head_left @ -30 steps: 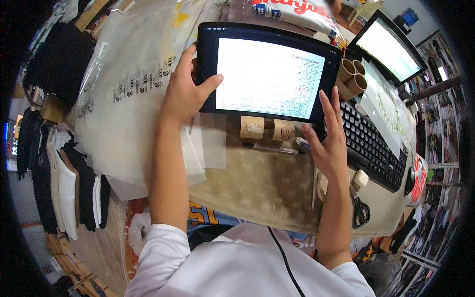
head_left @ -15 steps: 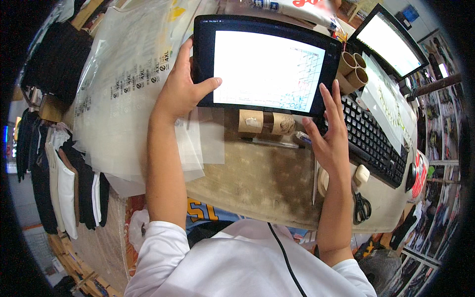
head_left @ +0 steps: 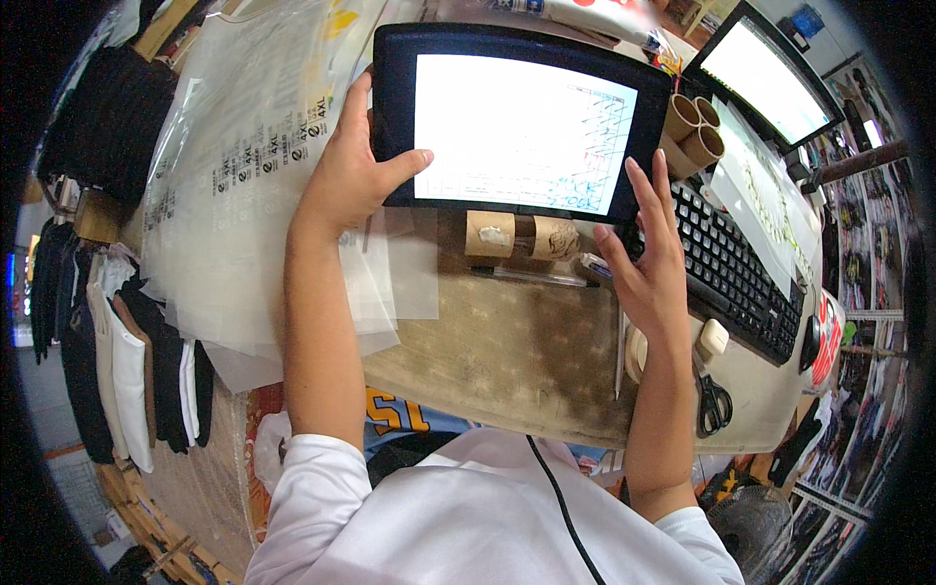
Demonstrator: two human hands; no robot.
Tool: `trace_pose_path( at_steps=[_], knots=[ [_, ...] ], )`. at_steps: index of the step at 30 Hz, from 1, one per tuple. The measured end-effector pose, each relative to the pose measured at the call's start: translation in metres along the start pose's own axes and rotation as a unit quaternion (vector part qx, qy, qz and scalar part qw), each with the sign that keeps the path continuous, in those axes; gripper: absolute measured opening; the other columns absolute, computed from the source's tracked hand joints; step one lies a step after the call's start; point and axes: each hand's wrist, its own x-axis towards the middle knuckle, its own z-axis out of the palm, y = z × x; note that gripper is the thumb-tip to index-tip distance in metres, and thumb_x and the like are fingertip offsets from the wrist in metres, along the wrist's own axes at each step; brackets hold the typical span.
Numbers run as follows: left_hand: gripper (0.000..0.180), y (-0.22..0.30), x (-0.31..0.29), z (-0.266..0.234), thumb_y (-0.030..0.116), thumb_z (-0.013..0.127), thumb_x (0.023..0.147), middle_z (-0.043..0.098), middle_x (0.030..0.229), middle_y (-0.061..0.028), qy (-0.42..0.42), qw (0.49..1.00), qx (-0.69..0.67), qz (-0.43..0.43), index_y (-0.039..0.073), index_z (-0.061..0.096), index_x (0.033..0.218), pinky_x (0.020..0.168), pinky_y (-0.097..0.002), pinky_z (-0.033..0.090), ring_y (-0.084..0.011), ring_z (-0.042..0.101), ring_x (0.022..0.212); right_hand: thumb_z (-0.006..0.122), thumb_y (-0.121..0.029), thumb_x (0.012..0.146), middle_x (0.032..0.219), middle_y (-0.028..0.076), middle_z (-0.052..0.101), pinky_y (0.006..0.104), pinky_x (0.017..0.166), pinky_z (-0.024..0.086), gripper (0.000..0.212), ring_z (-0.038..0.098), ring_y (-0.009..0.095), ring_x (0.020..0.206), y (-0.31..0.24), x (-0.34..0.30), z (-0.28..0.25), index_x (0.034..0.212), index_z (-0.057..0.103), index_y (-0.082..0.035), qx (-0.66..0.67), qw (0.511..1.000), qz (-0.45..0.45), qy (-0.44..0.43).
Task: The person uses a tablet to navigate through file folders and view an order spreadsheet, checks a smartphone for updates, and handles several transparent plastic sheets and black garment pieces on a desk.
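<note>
My left hand point(head_left: 356, 175) grips the left side of a black tablet point(head_left: 390, 117) with a lit white screen, its thumb on the front bezel and its fingers around the edge. The screen carries a gridded table and blue marks at its right. My right hand point(head_left: 648, 249) is at the tablet's lower right corner. Its thumb and fingers are spread apart, with the fingertips over the bezel. Just below the tablet, two short cardboard tubes point(head_left: 489, 234) lie on the table beside a pen point(head_left: 531, 277).
Clear plastic bags point(head_left: 234, 224) cover the table's left side. To the right are a black keyboard point(head_left: 733, 263), scissors point(head_left: 715, 405), a small white case point(head_left: 714, 337) and a mouse point(head_left: 810, 339). Upright cardboard tubes point(head_left: 702, 146) stand near a monitor point(head_left: 770, 73). Clothes point(head_left: 127, 361) hang at far left.
The tablet and my left hand have shifted very slightly left and up in the picture. My right hand stays spread by the tablet's corner.
</note>
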Motion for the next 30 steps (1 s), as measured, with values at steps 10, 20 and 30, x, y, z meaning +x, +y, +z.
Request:
trace_pose_path(
  at_steps=[10, 20, 30],
  knots=[
    [0.096, -0.008, 0.005, 0.000, 0.021, 0.078, 0.077, 0.047, 0.138, -0.0325, 0.000, 0.999, 0.011, 0.038, -0.010, 0.021, 0.148, 0.112, -0.0383, 0.037, -0.0351, 0.049, 0.130, 0.069, -0.016, 0.087, 0.163, 0.017, 0.019, 0.0445, 0.113, 0.036, 0.065, 0.034, 0.038, 0.143, 0.003, 0.000, 0.002, 0.147, 0.043, -0.013, -0.023, 1.000, -0.010, 0.003],
    [0.104, -0.016, 0.008, 0.007, 0.044, 0.079, 0.077, 0.046, 0.137, -0.0364, 0.050, 0.990, 0.125, 0.044, -0.011, 0.024, 0.146, 0.112, -0.0449, 0.037, -0.0426, 0.048, 0.130, 0.071, -0.013, 0.086, 0.164, 0.016, 0.016, 0.0432, 0.111, 0.039, 0.063, 0.039, 0.038, 0.141, -0.001, 0.000, 0.002, 0.145, 0.048, -0.017, -0.007, 1.000, 0.002, -0.002],
    [0.101, -0.008, 0.005, 0.012, 0.039, 0.081, 0.076, 0.048, 0.137, -0.0326, 0.085, 0.987, 0.135, 0.019, -0.010, 0.026, 0.145, 0.111, -0.0428, 0.037, -0.0386, 0.049, 0.130, 0.073, -0.012, 0.084, 0.164, 0.018, 0.011, 0.0433, 0.109, 0.041, 0.054, 0.037, 0.040, 0.141, -0.001, -0.001, 0.002, 0.135, 0.061, -0.023, -0.054, 0.998, -0.024, -0.013]
  ],
)
